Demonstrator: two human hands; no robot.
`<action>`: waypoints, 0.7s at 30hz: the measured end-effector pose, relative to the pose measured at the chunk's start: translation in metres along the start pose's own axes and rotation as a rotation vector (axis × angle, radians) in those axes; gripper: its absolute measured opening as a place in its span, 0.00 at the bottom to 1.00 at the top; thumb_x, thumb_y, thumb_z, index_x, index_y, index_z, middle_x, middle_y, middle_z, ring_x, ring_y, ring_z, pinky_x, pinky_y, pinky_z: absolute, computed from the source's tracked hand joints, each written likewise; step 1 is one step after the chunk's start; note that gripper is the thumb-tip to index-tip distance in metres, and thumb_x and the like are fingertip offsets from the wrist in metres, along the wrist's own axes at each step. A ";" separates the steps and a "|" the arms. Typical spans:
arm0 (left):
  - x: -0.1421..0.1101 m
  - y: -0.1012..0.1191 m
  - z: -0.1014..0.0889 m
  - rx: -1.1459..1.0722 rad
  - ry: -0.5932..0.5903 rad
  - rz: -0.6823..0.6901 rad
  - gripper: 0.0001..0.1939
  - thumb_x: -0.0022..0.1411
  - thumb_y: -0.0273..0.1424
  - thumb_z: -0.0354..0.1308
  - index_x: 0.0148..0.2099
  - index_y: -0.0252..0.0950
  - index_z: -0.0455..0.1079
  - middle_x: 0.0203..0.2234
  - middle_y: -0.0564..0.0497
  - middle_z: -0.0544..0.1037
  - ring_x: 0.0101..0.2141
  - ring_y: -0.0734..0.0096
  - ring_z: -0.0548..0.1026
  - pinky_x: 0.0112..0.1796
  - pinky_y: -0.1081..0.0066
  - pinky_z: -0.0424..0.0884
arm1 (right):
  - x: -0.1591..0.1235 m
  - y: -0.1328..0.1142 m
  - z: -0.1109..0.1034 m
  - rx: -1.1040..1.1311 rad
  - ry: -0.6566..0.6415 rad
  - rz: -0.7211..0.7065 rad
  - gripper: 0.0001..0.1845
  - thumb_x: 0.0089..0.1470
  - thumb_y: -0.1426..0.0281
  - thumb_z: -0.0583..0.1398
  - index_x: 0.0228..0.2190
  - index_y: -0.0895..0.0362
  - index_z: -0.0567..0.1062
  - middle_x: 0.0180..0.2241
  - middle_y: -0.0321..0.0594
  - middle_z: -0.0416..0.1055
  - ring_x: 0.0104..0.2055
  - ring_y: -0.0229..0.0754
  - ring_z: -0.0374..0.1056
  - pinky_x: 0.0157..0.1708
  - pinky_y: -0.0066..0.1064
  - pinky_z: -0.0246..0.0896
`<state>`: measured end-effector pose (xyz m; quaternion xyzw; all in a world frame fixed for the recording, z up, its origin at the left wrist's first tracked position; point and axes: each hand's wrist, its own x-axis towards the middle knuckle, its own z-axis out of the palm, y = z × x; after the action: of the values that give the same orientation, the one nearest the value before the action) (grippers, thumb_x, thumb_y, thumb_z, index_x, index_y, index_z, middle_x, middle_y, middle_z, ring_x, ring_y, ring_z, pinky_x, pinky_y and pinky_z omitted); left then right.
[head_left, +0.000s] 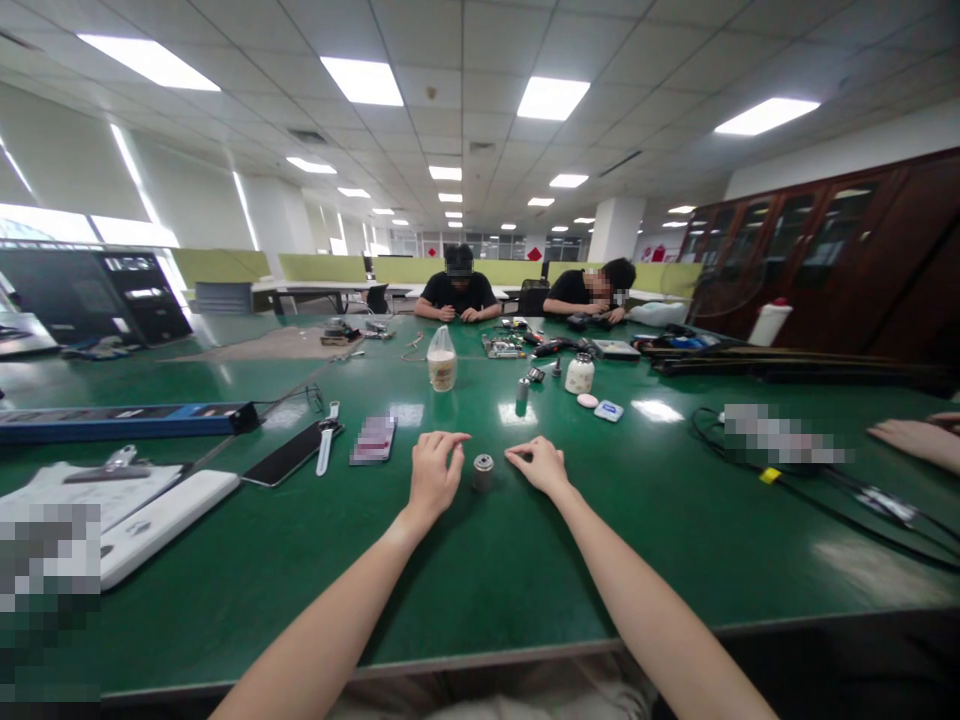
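A small metal cylinder (pixel 483 477) stands upright on the green table, with a round opening or ring on its top. Just left of it, my left hand (pixel 435 472) rests with its fingers stretched to the right and the thumb apart, holding nothing. On the other side, my right hand (pixel 541 465) has its thumb and fingertips brought together in a pinch; anything between the tips is too small to make out. Neither hand touches the cylinder. Farther back stand a second metal cylinder (pixel 523 390) and a small dark part (pixel 556 368).
A phone (pixel 373 440), a watch (pixel 327 440) and a black tablet-like slab (pixel 285 455) lie left. Beyond are a bagged cup (pixel 442 368), a white jar (pixel 580 375) and a circuit board (pixel 504 346). Black cables (pixel 810 490) and another person's hand (pixel 915 440) are right. Two people sit opposite.
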<state>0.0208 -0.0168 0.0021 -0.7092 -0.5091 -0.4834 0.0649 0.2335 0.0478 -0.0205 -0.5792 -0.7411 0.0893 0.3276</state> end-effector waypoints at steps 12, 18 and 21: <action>-0.001 0.002 0.000 0.005 -0.013 0.002 0.12 0.65 0.29 0.48 0.44 0.41 0.72 0.37 0.50 0.76 0.42 0.64 0.68 0.44 0.63 0.62 | -0.003 -0.011 0.003 0.168 0.056 -0.052 0.11 0.53 0.60 0.60 0.35 0.48 0.80 0.30 0.37 0.69 0.32 0.38 0.63 0.38 0.33 0.58; -0.001 0.002 0.001 0.005 -0.025 0.005 0.11 0.64 0.29 0.49 0.44 0.41 0.72 0.37 0.50 0.76 0.41 0.64 0.68 0.44 0.63 0.62 | -0.018 -0.044 -0.007 0.467 0.044 -0.291 0.13 0.56 0.61 0.58 0.38 0.52 0.80 0.31 0.38 0.69 0.29 0.36 0.62 0.32 0.28 0.60; -0.001 0.002 0.002 -0.001 -0.036 0.004 0.11 0.64 0.29 0.49 0.44 0.41 0.72 0.36 0.50 0.76 0.41 0.64 0.68 0.44 0.63 0.63 | -0.024 -0.052 -0.008 0.402 0.000 -0.323 0.11 0.55 0.62 0.59 0.37 0.50 0.80 0.29 0.36 0.68 0.28 0.35 0.62 0.33 0.28 0.59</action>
<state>0.0231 -0.0172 0.0010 -0.7189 -0.5086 -0.4705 0.0563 0.1995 0.0077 0.0034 -0.3765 -0.7913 0.1811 0.4463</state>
